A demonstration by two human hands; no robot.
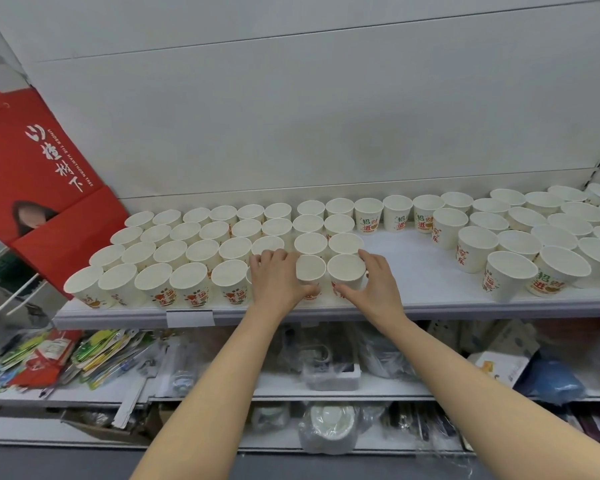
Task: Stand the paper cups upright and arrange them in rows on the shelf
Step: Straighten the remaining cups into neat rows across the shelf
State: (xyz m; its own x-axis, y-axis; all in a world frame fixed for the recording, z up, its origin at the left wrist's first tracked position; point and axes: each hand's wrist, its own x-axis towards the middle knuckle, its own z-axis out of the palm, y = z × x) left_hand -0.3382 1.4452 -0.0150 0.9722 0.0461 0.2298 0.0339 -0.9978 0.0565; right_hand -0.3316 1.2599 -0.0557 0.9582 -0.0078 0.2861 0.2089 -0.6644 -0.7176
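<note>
White paper cups with red and green print stand upright in tidy rows [201, 251] on the left half of the white shelf [430, 306]. Two front-row cups sit side by side between my hands. My left hand [278, 275] wraps around the left one [310, 268], thumb on its front. My right hand [374, 282] grips the right one [346, 268] from its right side. A looser group of upright cups [541, 237] stands at the right, and a single back row [399, 211] links both groups.
A red paper bag [45, 188] leans against the shelf's left end. Bare shelf surface [413, 258] lies between the two cup groups. Lower shelves hold packaged goods [66, 355], plastic bags and stacked bowls [329, 424]. A grey back panel rises behind the cups.
</note>
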